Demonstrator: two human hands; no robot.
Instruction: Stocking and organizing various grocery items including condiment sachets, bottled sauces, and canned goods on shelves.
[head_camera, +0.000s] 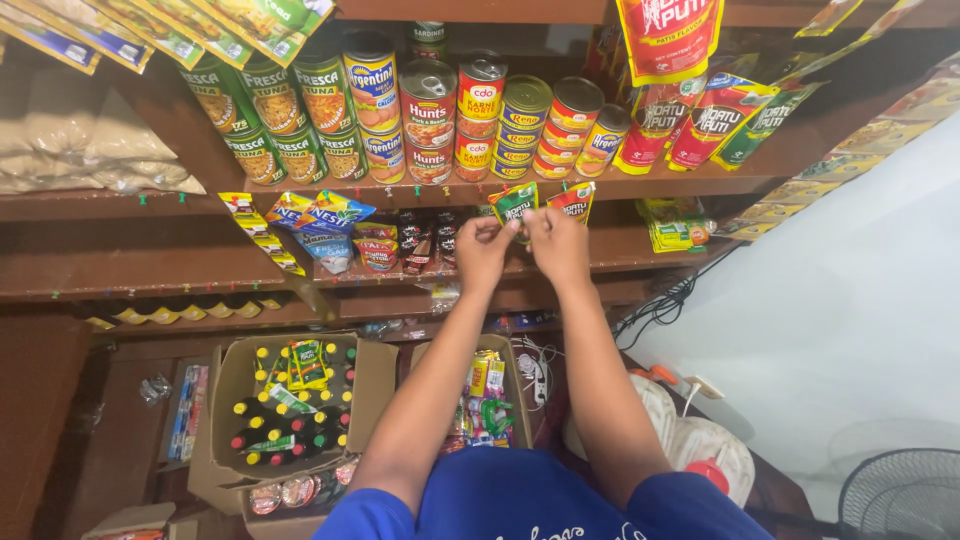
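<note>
Both my arms reach up to a wooden shelf edge (640, 185). My left hand (484, 252) pinches the lower edge of a green sachet (512, 202) that hangs from the shelf front. My right hand (558, 245) is close beside it, fingers at the same spot, just under a red sachet (575, 200). The two hands nearly touch each other. Stacked tin cans (430, 120) stand on the shelf right above the sachets.
Red and green sauce pouches (690, 115) hang at the upper right. More sachets (330, 212) hang left along the shelf. Below, an open cardboard box (228, 385) holds bottles and a second box (518, 385) holds packets. A fan (900, 495) sits at the lower right.
</note>
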